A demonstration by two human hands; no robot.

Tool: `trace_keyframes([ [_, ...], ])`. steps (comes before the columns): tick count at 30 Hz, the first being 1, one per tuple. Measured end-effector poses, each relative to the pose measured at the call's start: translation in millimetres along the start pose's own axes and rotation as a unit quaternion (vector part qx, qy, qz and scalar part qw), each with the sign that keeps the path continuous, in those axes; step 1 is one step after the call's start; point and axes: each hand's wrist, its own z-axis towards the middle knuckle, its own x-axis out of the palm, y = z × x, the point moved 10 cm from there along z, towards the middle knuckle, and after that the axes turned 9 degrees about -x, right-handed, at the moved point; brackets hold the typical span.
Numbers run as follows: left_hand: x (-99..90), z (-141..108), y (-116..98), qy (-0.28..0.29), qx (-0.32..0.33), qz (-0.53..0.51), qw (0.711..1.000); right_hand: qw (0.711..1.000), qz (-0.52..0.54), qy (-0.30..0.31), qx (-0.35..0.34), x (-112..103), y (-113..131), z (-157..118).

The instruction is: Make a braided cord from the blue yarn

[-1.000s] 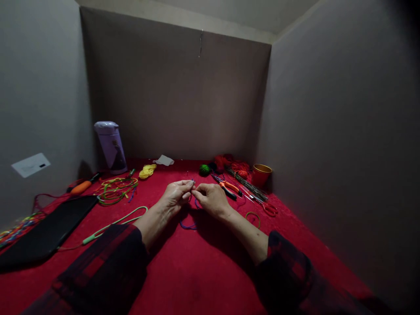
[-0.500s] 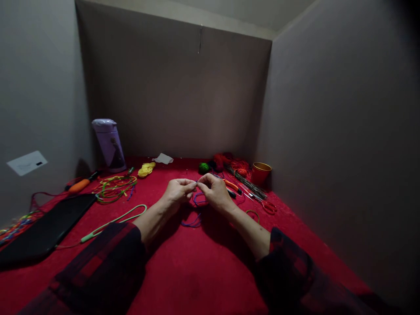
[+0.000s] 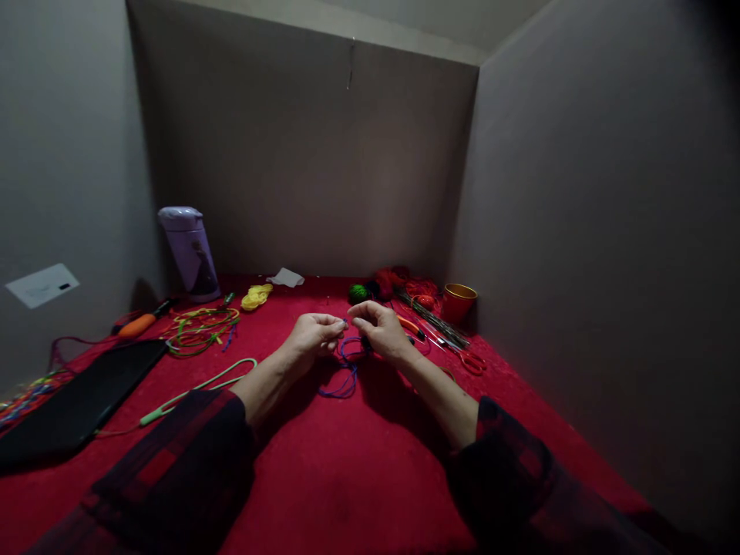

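Observation:
Above the middle of the red tabletop, my left hand (image 3: 314,334) pinches a thin blue-purple cord (image 3: 341,393) between thumb and forefinger. The cord hangs down from there and lies in loose loops on the red cloth. Just right of the pinch is my right hand (image 3: 381,331), its thumb and forefinger parted with nothing visible between them. Its other fingers are partly hidden behind the palm. Orange-handled pliers (image 3: 409,327) lie beyond the right hand, partly covered by it.
At left are a purple bottle (image 3: 190,254), a black tray (image 3: 81,408), a light green cord loop (image 3: 151,416), an orange-handled tool (image 3: 137,325) and yellow yarn (image 3: 256,297). Red scissors (image 3: 474,362), a red cup (image 3: 459,304) and a green yarn ball (image 3: 358,293) are at right.
My right thumb and forefinger have parted and drawn slightly away from the left fingertips, where both hands met at the cord. The left hand keeps its pinch.

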Motion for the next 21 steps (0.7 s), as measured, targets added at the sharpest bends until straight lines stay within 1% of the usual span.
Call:
trace_keyframes([
  [2,0.9,-0.6,-1.2,0.002,0.003,0.012,1.0,0.998,0.061,0.031,0.014,7.8,-0.2,-1.0],
  [5,3.3,-1.0,-3.3,0.012,0.012,0.042,0.999,0.992,0.111,0.059,0.022,14.3,2.6,-3.2],
  [7,6.0,-1.3,-3.9,0.024,0.012,0.064,0.998,0.988,0.14,0.064,0.025,15.1,3.0,-3.9],
  [11,11.6,-3.3,-2.6,0.052,-0.008,0.096,0.994,0.977,0.201,0.068,0.024,16.2,2.4,-4.1],
  [15,15.1,-5.7,-3.5,0.081,-0.009,0.113,0.99,0.976,0.208,0.065,0.032,15.4,3.6,-5.1],
  [21,15.0,-5.8,-2.6,0.089,-0.018,0.106,0.99,0.983,0.179,0.026,0.018,7.9,5.7,-3.4],
])
